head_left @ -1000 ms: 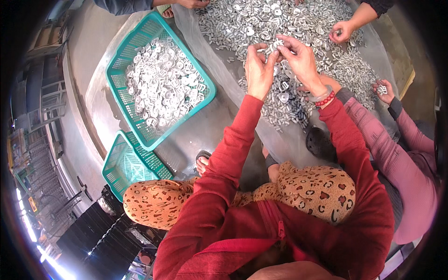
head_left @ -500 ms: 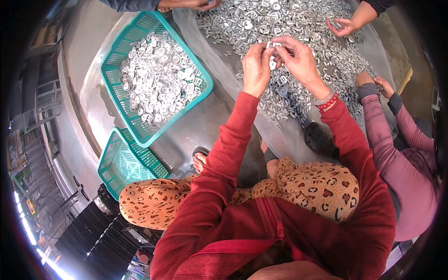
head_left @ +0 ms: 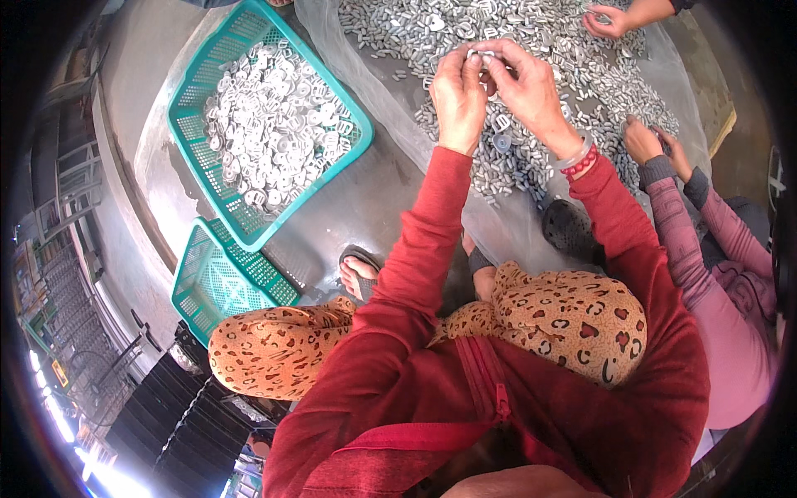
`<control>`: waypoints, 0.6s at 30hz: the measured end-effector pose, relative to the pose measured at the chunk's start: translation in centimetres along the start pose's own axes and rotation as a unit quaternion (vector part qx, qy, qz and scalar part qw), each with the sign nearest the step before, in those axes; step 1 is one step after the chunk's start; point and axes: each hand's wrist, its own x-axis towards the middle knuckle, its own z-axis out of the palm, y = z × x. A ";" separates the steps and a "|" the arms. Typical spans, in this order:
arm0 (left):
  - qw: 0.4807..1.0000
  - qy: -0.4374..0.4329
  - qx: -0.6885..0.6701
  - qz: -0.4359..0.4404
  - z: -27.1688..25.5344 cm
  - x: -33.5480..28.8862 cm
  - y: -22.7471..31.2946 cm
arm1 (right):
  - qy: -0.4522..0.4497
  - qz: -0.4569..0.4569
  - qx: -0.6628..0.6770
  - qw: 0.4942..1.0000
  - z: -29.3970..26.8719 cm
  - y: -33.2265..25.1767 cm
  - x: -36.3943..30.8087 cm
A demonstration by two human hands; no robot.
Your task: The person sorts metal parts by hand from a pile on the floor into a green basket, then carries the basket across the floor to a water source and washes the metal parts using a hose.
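My left hand (head_left: 459, 101) and my right hand (head_left: 533, 98) meet above a spread of small grey pellets (head_left: 386, 33). Both sets of fingers pinch a small silvery metal buckle-like piece (head_left: 481, 55), mostly hidden by the fingertips. Among the pellets lie loose slotted metal pieces like it, and a round blue-grey disc (head_left: 501, 142) just below my right hand. On the left, a large teal plastic basket (head_left: 364, 137) holds a heap of similar slotted silvery pieces (head_left: 274, 124).
A smaller teal basket (head_left: 187, 278) stands nearer, beside my knee. Translucent sheeting (head_left: 332, 62) lies under the pellets. At right, a co-worker's hands (head_left: 643, 141) in pink sleeves touch the pile; another person's hand (head_left: 610, 22) is at the far right. A black shoe (head_left: 569, 228) sits at the pile's near edge.
The view has shifted, so the baskets and pile sit higher in it. My hands stay together, and the metal piece is now more covered by my fingers. The far-left person's arm has mostly left the view.
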 end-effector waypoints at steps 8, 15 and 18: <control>0.998 0.018 -0.019 -0.062 -1.6 0.0 -1.2 | -0.006 0.063 0.175 0.982 -1.4 1.1 0.3; 0.856 -0.174 0.482 0.072 -1.2 1.4 -9.0 | 0.011 0.263 0.476 0.839 -9.6 5.0 0.8; 0.835 -0.209 0.506 0.050 -1.2 1.6 -10.1 | -0.066 0.313 0.490 0.811 -8.5 9.3 0.1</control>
